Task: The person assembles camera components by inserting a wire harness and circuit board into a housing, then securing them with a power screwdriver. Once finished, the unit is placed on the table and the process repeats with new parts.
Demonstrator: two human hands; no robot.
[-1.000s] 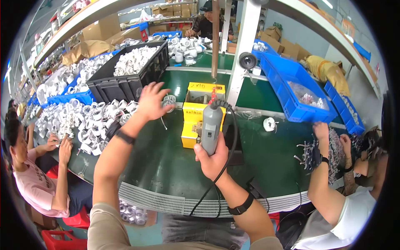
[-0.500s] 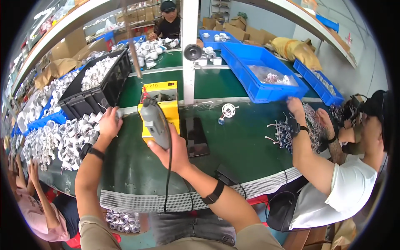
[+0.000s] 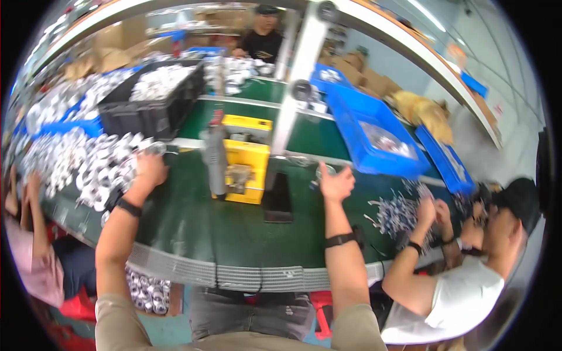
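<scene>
My left hand is closed around a white round plastic part at the right end of a heap of white plastic cups; the fingers partly hide it. My right hand is over the right middle of the bench, thumb and fingers apart, at a white ring-shaped part with wires, mostly hidden behind it. A grey power screwdriver hangs upright, blurred, against the left side of a yellow screw feeder. Beside the feeder a dark phone lies flat.
A black crate of white parts stands at the back left, a blue bin at the back right. A white post rises between them. At right, a co-worker's hands handle a heap of wired parts. Another person sits far left.
My right hand has let go of the screwdriver and moved right to the ring-shaped part. The screwdriver now hangs upright by the feeder. My left hand stays by the heap. The view has shifted.
</scene>
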